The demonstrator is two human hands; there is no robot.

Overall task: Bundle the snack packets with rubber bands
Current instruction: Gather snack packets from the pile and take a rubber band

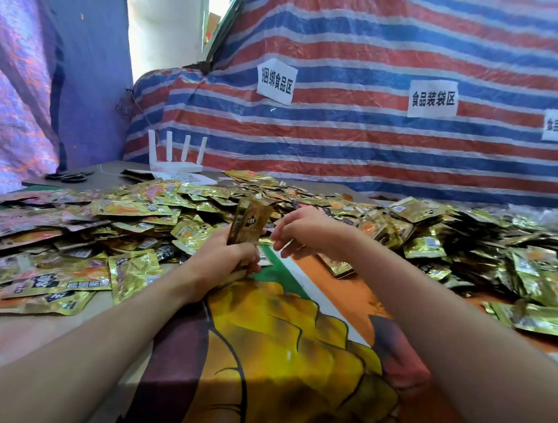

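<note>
Hundreds of gold foil snack packets (pixel 131 206) cover a work table (pixel 27 335) where a person is bundling them by hand. Far left of the held stack and behind it, scissors (pixel 70 176) and a white router (pixel 175 159) sit near the table's back edge, and loose packets lie heaped nearer on that side. The left hand (pixel 223 260) grips the stack (pixel 248 220) round its base, standing it upright with its long axis near vertical and its top half clear of the fingers. Just right of the stack, level with that free top and apart from it, the right hand (pixel 303 230) hovers with fingers loosely curled toward it. Whether it pinches a rubber band cannot be told. By its place, it looks the likelier hand to slip a band over the top. Nothing stands between the two hands. Below and right of the stack, one packet (pixel 340 268) lies on the printed cloth (pixel 293 346). Farther right a second heap (pixel 468 246) crowds the table. Paper signs (pixel 276 81) hang on the striped tarp (pixel 408 161) behind.
</note>
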